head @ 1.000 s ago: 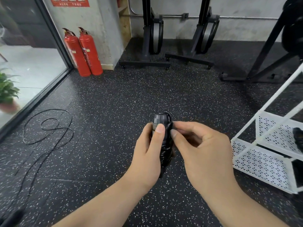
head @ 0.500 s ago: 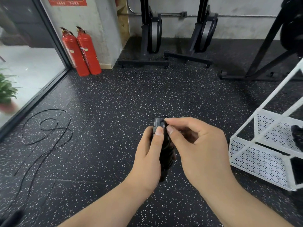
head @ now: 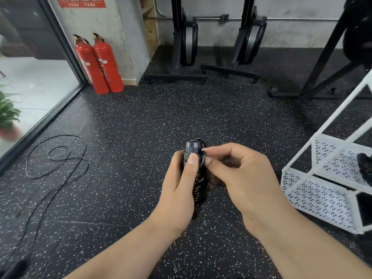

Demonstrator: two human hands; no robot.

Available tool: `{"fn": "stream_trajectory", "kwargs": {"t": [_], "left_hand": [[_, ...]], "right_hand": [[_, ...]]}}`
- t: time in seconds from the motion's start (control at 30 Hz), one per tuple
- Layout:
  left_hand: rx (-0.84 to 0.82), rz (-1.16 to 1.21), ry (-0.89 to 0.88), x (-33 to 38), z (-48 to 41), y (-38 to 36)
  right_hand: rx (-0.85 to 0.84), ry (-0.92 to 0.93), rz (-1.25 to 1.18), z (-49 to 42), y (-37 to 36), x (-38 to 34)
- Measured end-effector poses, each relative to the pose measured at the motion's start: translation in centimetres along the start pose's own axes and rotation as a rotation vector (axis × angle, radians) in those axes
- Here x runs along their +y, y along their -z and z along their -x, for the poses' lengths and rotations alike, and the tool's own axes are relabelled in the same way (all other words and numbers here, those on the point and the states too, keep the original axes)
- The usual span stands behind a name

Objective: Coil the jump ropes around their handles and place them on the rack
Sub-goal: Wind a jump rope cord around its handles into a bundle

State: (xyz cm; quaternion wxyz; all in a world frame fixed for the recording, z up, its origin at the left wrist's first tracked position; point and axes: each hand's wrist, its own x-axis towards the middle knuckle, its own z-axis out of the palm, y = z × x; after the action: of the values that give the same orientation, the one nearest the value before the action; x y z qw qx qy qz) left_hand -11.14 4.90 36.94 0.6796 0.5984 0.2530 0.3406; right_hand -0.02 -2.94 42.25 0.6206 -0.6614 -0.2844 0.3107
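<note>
Black rubber floor (head: 141,121), flecked white, fills the view. A white perforated rack (head: 318,200) stands at its right edge, with a dark bundle (head: 365,166) lying on one shelf. Two red fire extinguishers (head: 100,63) stand at the far-left corner, against the wall. A loose jump rope (head: 68,158) sprawls in loops near the floor's left edge, beside the glass. Above mid-floor, the left hand (head: 177,188) wraps around the coiled jump rope (head: 199,184), held upright, thumb pressed just under the handle cap (head: 192,148). The right hand (head: 241,178) pinches a rope loop beside that cap between thumb and forefinger.
</note>
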Motion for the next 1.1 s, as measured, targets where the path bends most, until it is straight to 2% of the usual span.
{"fn": "stream_trajectory", "kwargs": {"t": [0.2, 0.33, 0.53, 0.73, 1.1], "left_hand": [[-0.042, 0.022, 0.058, 0.5, -0.2, 0.2], [-0.070, 0.046, 0.074, 0.7, -0.3, 0.2], [-0.073, 0.016, 0.071, 0.7, -0.1, 0.3], [-0.072, -0.035, 0.031, 1.0, 0.1, -0.2], [-0.035, -0.097, -0.033, 1.2, 0.5, -0.9]], "right_hand": [[-0.102, -0.189, -0.138, -1.0, 1.0, -0.3], [-0.122, -0.201, -0.147, -1.4, 1.6, -0.4], [-0.096, -0.070, 0.070, -1.2, 1.7, -0.8], [0.037, 0.141, 0.463, -0.9, 1.1, -0.3], [0.029, 0.200, 0.686, -0.7, 0.8, -0.6]]}}
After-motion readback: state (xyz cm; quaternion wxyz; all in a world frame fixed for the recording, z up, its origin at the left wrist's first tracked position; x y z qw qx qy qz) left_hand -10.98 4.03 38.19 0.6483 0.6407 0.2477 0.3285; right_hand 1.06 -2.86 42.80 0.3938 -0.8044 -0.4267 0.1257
